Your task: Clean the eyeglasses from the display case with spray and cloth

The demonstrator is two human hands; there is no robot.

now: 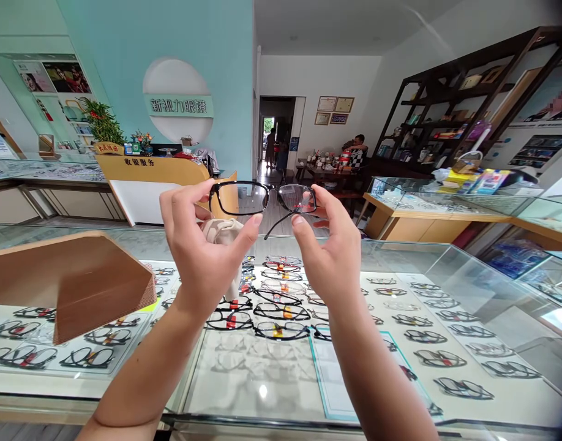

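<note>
A pair of black-framed eyeglasses (244, 213) is held up level between both hands, above a glass display case. My left hand (201, 229) grips the frame's left end, its thumb under the left lens. A light cloth (223, 233) is also in that hand and hangs down behind the wrist. My right hand (329, 236) pinches the right end, with the thumb at the lower rim of the right lens. One temple arm (275, 226) slants down to the left below the right lens.
Several rows of eyeglasses (281, 312) lie inside the glass display case (244, 398) below my hands. A brown wooden box-like object (101, 269) stands on the glass at left. Farther back are a yellow and white counter (157, 196), another glass case (400, 205) and a seated person (355, 152).
</note>
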